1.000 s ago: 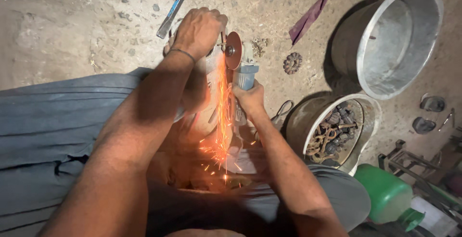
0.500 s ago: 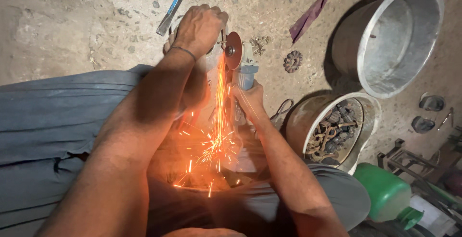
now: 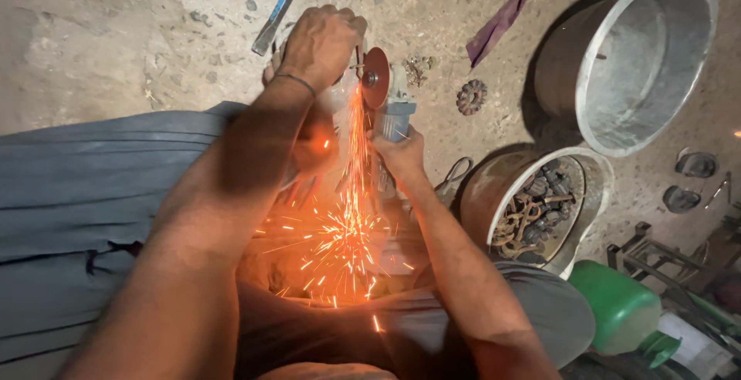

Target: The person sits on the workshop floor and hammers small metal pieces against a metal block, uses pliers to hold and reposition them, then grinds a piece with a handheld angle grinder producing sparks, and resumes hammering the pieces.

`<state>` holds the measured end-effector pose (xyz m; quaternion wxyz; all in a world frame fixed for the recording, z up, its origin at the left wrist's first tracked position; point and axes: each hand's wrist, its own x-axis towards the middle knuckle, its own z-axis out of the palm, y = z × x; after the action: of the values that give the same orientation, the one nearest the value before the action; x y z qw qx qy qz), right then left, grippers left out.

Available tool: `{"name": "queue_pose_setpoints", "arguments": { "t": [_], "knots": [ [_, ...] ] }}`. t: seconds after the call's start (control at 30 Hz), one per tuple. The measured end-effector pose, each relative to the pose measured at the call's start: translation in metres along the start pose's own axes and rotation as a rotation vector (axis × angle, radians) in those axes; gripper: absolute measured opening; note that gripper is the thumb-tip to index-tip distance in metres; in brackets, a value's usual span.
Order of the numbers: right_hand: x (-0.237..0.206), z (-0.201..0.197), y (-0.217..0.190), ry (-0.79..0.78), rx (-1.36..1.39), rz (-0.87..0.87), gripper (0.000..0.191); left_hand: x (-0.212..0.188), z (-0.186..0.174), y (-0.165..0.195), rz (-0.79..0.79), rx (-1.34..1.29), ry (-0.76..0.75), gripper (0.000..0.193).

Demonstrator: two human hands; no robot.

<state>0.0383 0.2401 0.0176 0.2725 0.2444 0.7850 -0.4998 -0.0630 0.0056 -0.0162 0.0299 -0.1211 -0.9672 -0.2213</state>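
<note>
My right hand point(image 3: 400, 155) grips the angle grinder point(image 3: 384, 91), my left hand point(image 3: 323, 44) clamps the workpiece on the floor — sparks point(image 3: 340, 233) shower my lap and could burn cloth.

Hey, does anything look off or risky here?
Yes. Sparks from the grinder spray back onto the person's lap, and both the left hand and right hand are bare beside the spinning disc.

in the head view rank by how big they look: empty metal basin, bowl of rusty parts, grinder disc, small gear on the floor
1. empty metal basin
2. bowl of rusty parts
3. and 4. grinder disc and small gear: they look alike, and the disc is seen at an angle, so no ranking.
</note>
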Motion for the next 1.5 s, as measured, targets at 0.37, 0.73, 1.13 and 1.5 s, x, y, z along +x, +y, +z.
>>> {"name": "queue_pose_setpoints", "arguments": {
  "t": [0.37,0.73,1.13,1.5],
  "knots": [
    [-0.011,0.002,-0.02,-0.06,0.067,-0.017,0.026,-0.001,-0.005,0.001,-0.023,-0.059,0.037,0.013],
    [-0.008,-0.004,-0.001,-0.011,-0.08,-0.017,0.035,-0.001,-0.005,0.0,-0.031,-0.055,0.042,0.015],
    [-0.009,-0.031,-0.004,0.034,-0.033,-0.126,0.035,0.0,-0.019,-0.004,0.02,-0.249,0.081,0.011],
    [-0.105,-0.11,-0.104,0.133,0.132,-0.071,0.04,0.009,-0.02,-0.001,-0.187,-0.322,-0.001,0.027]
  ]
}}
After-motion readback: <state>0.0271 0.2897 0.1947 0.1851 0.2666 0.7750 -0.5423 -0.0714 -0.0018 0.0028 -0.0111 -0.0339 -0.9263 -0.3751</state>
